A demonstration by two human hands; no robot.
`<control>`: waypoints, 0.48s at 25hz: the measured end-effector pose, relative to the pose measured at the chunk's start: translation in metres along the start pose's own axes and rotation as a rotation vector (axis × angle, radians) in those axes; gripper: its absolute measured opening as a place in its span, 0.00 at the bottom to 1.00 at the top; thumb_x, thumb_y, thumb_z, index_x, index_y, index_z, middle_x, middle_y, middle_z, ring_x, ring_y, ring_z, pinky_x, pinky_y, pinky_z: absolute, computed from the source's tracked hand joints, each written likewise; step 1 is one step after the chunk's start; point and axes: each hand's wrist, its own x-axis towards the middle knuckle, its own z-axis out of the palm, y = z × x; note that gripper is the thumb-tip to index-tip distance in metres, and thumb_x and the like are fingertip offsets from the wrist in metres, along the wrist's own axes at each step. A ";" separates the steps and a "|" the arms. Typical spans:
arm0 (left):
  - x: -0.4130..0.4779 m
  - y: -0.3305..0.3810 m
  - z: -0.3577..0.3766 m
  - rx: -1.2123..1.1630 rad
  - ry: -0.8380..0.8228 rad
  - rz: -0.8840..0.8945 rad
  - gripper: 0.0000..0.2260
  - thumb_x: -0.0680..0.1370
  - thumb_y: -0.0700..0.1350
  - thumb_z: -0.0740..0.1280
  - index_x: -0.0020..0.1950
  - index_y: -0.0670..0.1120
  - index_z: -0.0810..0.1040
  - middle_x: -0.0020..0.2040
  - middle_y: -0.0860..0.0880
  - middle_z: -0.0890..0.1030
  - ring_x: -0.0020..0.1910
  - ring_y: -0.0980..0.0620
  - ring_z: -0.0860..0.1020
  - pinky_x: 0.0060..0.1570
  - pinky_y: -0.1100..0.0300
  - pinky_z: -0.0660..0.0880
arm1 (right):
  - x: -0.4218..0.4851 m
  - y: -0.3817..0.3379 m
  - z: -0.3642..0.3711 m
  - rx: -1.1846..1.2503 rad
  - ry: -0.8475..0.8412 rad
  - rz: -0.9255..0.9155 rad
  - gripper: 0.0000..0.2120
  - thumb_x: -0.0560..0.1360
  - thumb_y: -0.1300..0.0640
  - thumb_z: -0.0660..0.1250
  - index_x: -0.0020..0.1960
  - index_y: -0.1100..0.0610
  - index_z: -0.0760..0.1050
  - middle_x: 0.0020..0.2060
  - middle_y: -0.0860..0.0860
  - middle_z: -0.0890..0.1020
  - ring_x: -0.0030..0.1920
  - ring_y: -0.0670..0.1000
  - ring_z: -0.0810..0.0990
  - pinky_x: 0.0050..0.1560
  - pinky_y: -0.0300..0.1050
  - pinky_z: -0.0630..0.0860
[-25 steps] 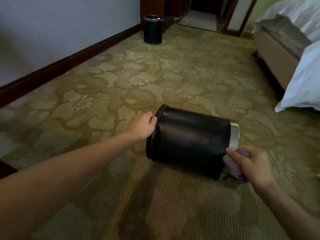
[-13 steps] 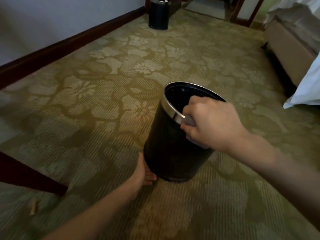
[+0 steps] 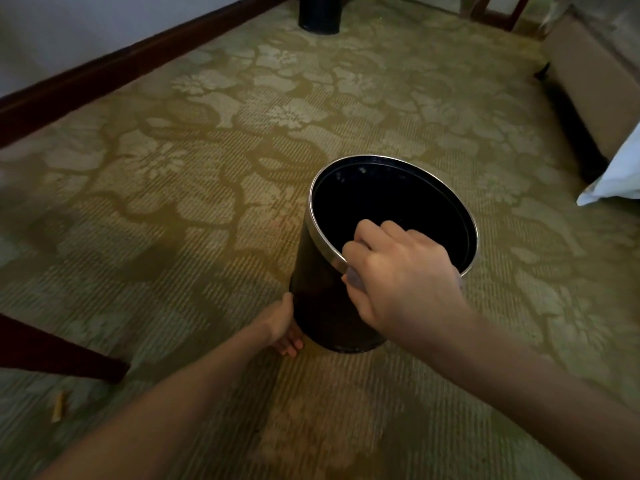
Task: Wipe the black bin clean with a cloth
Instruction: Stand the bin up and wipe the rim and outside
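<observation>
Palm and nearly straight fingers of the left hand [image 3: 282,327] press the lower wall of the black bin [image 3: 320,299]. This glossy cylinder with a steel rim stands on patterned carpet [image 3: 173,220], long axis near upright, mouth up. On its near rim, the right hand [image 3: 405,275] curls tightly around a pale cloth [image 3: 354,281].

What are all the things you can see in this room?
black bin: one, black, silver rim, upright, centre
second bin: one, black, far by wall
cloth: one, pale, at black bin's rim
carpet: one, green-gold floral, floor
skirting board: one, dark brown, left wall
bed: one, beige with white bedding, right edge
furniture leg: one, dark, left edge
scrap: one, tan, carpet lower left
left hand: one, touching black bin's base
right hand: one, gripping cloth at rim
</observation>
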 end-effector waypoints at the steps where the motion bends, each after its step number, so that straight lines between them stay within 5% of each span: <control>1: 0.000 0.001 -0.003 0.065 0.008 0.019 0.38 0.81 0.60 0.35 0.41 0.37 0.78 0.26 0.43 0.82 0.25 0.45 0.79 0.26 0.63 0.74 | 0.000 -0.003 -0.002 0.014 -0.041 0.017 0.10 0.79 0.50 0.59 0.53 0.53 0.76 0.51 0.50 0.76 0.50 0.53 0.75 0.45 0.46 0.68; 3: -0.011 0.005 -0.010 0.218 0.119 0.109 0.35 0.82 0.59 0.39 0.37 0.41 0.79 0.27 0.44 0.82 0.27 0.44 0.80 0.31 0.60 0.77 | -0.004 -0.005 -0.003 0.018 -0.042 0.016 0.12 0.81 0.47 0.57 0.57 0.52 0.73 0.55 0.49 0.73 0.55 0.52 0.74 0.49 0.46 0.68; 5: -0.030 0.012 -0.025 0.337 0.408 0.339 0.28 0.83 0.58 0.45 0.38 0.47 0.78 0.35 0.45 0.83 0.36 0.45 0.82 0.44 0.52 0.79 | -0.012 0.006 -0.010 0.107 0.056 0.047 0.15 0.79 0.42 0.61 0.59 0.49 0.75 0.56 0.48 0.75 0.55 0.51 0.75 0.50 0.46 0.72; 8: -0.078 0.028 -0.045 0.252 0.660 0.775 0.16 0.81 0.59 0.54 0.60 0.53 0.73 0.54 0.49 0.80 0.50 0.53 0.79 0.50 0.51 0.78 | -0.051 0.065 -0.018 0.623 0.378 0.295 0.15 0.74 0.39 0.68 0.55 0.46 0.80 0.49 0.43 0.81 0.51 0.43 0.80 0.51 0.41 0.75; 10: -0.119 0.046 -0.049 0.418 0.700 1.050 0.25 0.79 0.63 0.56 0.73 0.55 0.63 0.67 0.51 0.71 0.63 0.54 0.73 0.58 0.53 0.73 | -0.096 0.111 -0.001 0.899 0.503 0.582 0.13 0.73 0.40 0.71 0.52 0.46 0.82 0.47 0.42 0.84 0.50 0.39 0.81 0.52 0.34 0.74; 12: -0.154 0.070 -0.039 0.690 0.717 1.238 0.34 0.76 0.66 0.58 0.78 0.53 0.58 0.76 0.50 0.61 0.74 0.50 0.62 0.67 0.48 0.66 | -0.120 0.143 0.032 1.234 0.394 0.915 0.13 0.75 0.43 0.71 0.48 0.52 0.82 0.45 0.52 0.85 0.44 0.47 0.83 0.44 0.38 0.78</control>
